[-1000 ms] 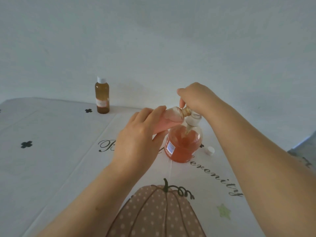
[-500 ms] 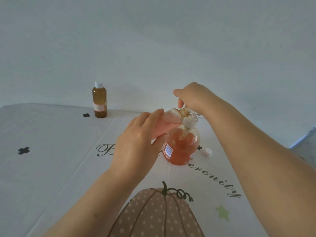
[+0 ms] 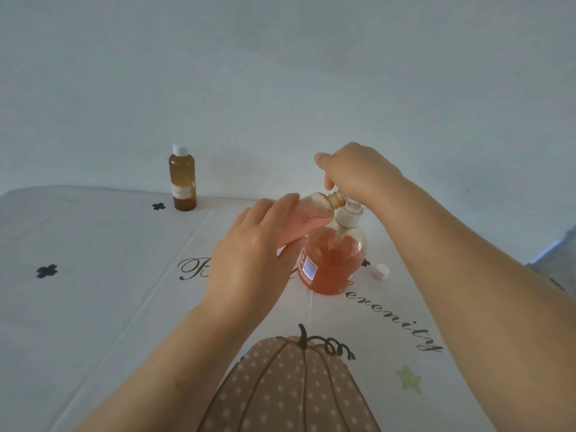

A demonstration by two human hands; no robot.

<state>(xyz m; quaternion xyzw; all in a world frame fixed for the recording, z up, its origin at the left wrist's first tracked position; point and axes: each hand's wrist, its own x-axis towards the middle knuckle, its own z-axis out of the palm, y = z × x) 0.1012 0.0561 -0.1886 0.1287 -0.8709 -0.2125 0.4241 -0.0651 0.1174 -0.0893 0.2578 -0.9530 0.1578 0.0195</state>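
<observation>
1. My left hand is wrapped round the vial, fingers on top and thumb beneath. The vial is tilted nearly onto its side above the desk, with its open threaded neck against the spout of the pump.
2. My right hand is curled down over the pump from above and hides its top.
3. The dispenser stands on the desk between my hands, partly full of orange liquid.
4. I judge the vial light and probably thin-walled, so a hard squeeze could flex it. I'd hold it mid-body, clear of the neck, which may turn slippery if liquid runs over it.
5. The dispenser looks heavier and broad-based. Even so, an off-centre press on the pump could rock it.
6. A white cap lies just right of the dispenser.
7. The dispenser's label carries print too small to read.
8. The label on the amber bottle, well apart at the back left, is blurred.
9. Cursive lettering on the desk cloth reads "erenity"; the letters before that are hidden behind my left hand and the dispenser.
</observation>
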